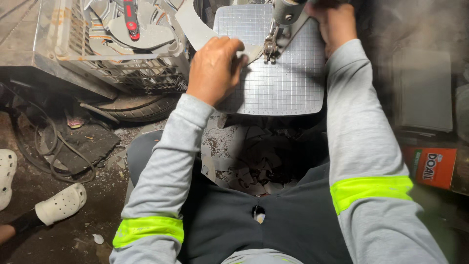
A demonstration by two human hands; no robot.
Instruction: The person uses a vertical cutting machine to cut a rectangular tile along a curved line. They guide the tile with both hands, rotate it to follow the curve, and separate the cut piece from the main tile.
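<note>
Head view: the left hand (214, 68) pinches a curved grey sheet (195, 27) flat on the gridded table (288, 88), fingers closed on it. The sheet's long axis runs toward eleven o'clock. The cutter head (269, 46) lies just at three o'clock. The right hand (334, 22) grips the machine top at one o'clock.

gridded matt metal plate (288, 83), plastic crate (122, 63)

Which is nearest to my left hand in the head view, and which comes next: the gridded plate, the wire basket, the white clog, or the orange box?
From the left hand, nearest first:
1. Gridded plate, under the hand, touching.
2. Wire basket, just to its left.
3. Orange box, lower right.
4. White clog, lower left, about as far as the box: too close to call.
</note>
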